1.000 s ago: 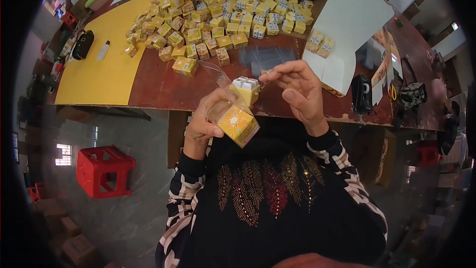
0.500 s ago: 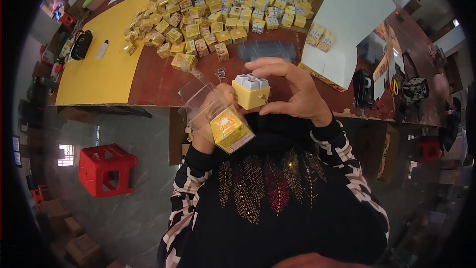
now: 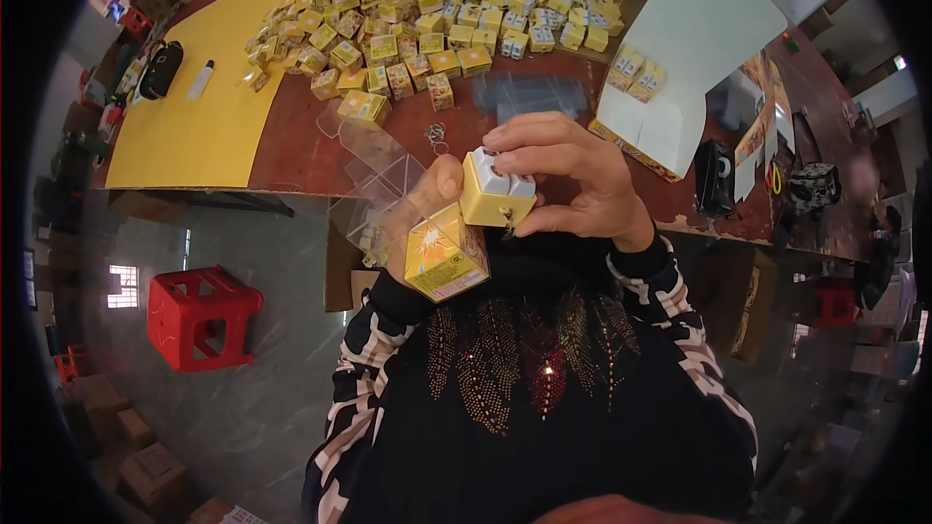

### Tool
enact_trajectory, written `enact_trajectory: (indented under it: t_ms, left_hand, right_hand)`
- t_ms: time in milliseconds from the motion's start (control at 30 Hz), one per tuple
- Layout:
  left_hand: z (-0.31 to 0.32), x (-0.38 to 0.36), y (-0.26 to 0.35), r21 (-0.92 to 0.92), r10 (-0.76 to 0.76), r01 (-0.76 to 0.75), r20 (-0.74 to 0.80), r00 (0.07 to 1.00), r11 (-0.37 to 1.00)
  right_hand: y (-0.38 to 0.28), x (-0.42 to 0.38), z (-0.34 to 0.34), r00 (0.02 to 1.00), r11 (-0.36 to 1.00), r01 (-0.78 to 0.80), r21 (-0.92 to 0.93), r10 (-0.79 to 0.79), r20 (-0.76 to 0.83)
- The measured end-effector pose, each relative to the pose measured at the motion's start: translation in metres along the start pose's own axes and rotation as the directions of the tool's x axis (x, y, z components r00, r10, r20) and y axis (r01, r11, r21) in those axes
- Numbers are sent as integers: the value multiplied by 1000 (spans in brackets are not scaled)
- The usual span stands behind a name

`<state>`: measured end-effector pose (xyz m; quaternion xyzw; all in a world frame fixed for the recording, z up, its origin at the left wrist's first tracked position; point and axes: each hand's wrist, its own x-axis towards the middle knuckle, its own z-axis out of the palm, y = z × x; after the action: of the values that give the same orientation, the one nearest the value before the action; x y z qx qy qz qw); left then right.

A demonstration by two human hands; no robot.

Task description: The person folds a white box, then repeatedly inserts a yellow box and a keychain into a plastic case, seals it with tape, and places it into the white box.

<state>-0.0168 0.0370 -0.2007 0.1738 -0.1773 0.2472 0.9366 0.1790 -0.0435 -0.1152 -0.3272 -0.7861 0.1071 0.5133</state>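
My right hand (image 3: 582, 175) grips a small yellow block with white keys (image 3: 497, 192), its fingertips on the white top and its thumb low at the side. The block is tilted, and a small metal fitting shows on its near side. My left hand (image 3: 417, 202) is wrapped round a yellow printed box (image 3: 444, 254) and an opened clear plastic package (image 3: 379, 180); its thumb is beside the block. Part of the left hand is hidden behind the box and plastic. A small bunch of metal rings (image 3: 436, 134) lies on the table just beyond.
Many yellow boxes and blocks (image 3: 388, 44) are heaped at the table's back. Dark clear plastic sheets (image 3: 529, 95) lie before them. An open white carton (image 3: 646, 126) holds blocks at right. A red stool (image 3: 204, 317) stands on the floor at left.
The yellow block has tipped over between my hands, showing more of its side. The printed box has turned and the clear plastic has shifted left in my left hand.
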Motion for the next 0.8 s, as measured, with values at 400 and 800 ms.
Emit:
enact_trajectory:
  t_ms: [400,800]
  left_hand:
    - [-4,10,-7,47,2,3,-104,995,999]
    - [-16,0,0,652,-15,271,-370,929,708]
  right_hand:
    - [-5,-1,8,995,916,74,-393,-95,-35]
    - [-9,-3,-11,960,940,-125,-317,33,-279]
